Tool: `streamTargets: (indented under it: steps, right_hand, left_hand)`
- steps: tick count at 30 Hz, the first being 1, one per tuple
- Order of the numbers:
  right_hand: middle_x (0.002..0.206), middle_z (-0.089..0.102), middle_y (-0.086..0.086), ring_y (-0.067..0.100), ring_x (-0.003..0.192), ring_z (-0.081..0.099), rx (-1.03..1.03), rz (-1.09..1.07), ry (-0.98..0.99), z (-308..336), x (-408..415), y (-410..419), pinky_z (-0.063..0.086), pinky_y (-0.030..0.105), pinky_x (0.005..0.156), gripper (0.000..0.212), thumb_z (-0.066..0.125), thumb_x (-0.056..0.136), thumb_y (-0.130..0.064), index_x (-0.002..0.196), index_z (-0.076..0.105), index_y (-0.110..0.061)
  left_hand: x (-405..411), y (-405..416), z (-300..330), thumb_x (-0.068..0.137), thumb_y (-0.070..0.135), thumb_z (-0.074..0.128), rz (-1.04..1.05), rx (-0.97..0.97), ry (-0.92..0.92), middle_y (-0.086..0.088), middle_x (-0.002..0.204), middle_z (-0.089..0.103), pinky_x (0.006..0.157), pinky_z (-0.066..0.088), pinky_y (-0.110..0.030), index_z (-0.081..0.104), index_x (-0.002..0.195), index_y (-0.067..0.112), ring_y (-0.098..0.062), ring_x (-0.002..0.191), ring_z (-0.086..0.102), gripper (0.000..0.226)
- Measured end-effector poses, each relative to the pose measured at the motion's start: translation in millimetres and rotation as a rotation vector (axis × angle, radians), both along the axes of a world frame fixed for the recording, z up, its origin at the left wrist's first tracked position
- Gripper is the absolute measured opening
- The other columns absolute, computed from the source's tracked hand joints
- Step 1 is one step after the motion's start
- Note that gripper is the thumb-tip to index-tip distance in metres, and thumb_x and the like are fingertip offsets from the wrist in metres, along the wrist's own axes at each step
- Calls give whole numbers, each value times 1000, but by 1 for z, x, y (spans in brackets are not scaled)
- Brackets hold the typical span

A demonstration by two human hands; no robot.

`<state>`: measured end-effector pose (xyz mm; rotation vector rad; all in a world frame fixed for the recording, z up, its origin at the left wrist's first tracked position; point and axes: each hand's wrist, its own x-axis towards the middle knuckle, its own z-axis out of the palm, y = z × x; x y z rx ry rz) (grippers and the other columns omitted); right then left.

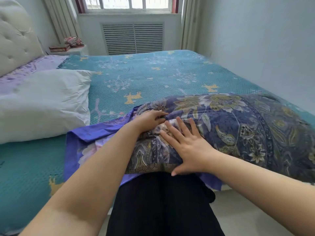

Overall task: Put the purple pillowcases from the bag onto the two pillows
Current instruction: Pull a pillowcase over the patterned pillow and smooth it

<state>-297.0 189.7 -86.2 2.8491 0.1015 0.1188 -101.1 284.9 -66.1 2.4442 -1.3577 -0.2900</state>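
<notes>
Head view is showing a pillow [247, 126] in a purple floral pillowcase [221, 120] lying across the near edge of the bed [144, 79]. The right hand [189, 147] is pressing flat on it, fingers [172, 132] straight and spread wide. The left hand [150, 119] is resting on the pillowcase near its open end, fingers curling into the cloth and gripping a fold. The loose purple hem is trailing toward the left. A bare white pillow [44, 103] is lying well apart near the headboard [15, 36].
</notes>
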Motion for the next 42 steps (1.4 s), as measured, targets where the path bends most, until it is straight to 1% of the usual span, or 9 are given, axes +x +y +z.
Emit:
streamTargets:
  steps: [3,7,10,14,17,23,30,35,42]
  right_hand:
    - [147,-41,7,45,138,-26,-9,-83,26,7,8,-3,-5,64,111,130,61,65,-74,140,-34,-27]
    - [159,-1,15,34,128,42,183,-251,57,37,36,-18,47,44,92,126,70,69,-56,148,-21,-19]
    - [126,58,14,31,106,60,164,-282,78,48,57,-32,50,38,79,96,58,79,-40,151,2,-9]
    - [103,67,7,29,95,62,114,-224,182,48,86,-40,43,40,85,38,52,80,-35,111,60,-14]
    - [75,62,5,27,73,59,313,-280,307,46,99,-49,49,33,69,24,60,81,-35,79,61,-11]
    - [85,67,-6,15,82,64,624,-339,473,47,108,-66,53,30,78,43,80,63,-47,92,68,-18]
    - [132,48,6,27,117,45,-7,-290,338,54,115,-48,35,46,100,79,66,60,-74,121,54,-25]
    - [154,-28,6,32,142,-23,39,-271,356,40,131,-58,-10,60,112,142,64,48,-84,146,-23,-31]
    - [157,18,11,29,143,20,82,-248,559,39,152,-58,15,49,117,145,67,48,-82,147,-23,-26]
  left_hand:
    - [-12,-5,15,99,33,42,-13,77,13,-5,137,53,100,41,-34,51,134,22,-23,121,51,38]
    - [-38,4,40,99,44,28,7,198,-63,-14,131,56,94,41,-34,57,124,11,-27,115,54,51]
    - [-63,19,39,82,76,32,23,264,-90,-16,130,56,85,39,-33,46,131,7,-30,118,53,85]
    - [-80,26,16,60,80,61,20,284,-220,-14,137,50,95,42,-38,2,150,10,-32,125,49,128]
    - [-67,14,5,62,65,72,81,167,-227,-16,144,38,100,40,-40,-6,150,15,-33,128,43,129]
    - [-4,-12,19,57,69,72,-22,302,-209,-3,157,-22,118,-5,-43,-11,150,22,-26,144,-17,133]
    - [15,-17,-16,59,56,72,100,116,115,-5,110,67,85,49,-35,62,107,20,-26,105,61,61]
    - [-8,1,-29,67,53,63,126,-35,-138,-8,90,70,69,46,-32,63,87,16,-29,89,63,42]
    - [-28,7,-24,73,56,60,132,-32,-265,-5,91,69,72,47,-33,62,87,16,-27,90,63,42]
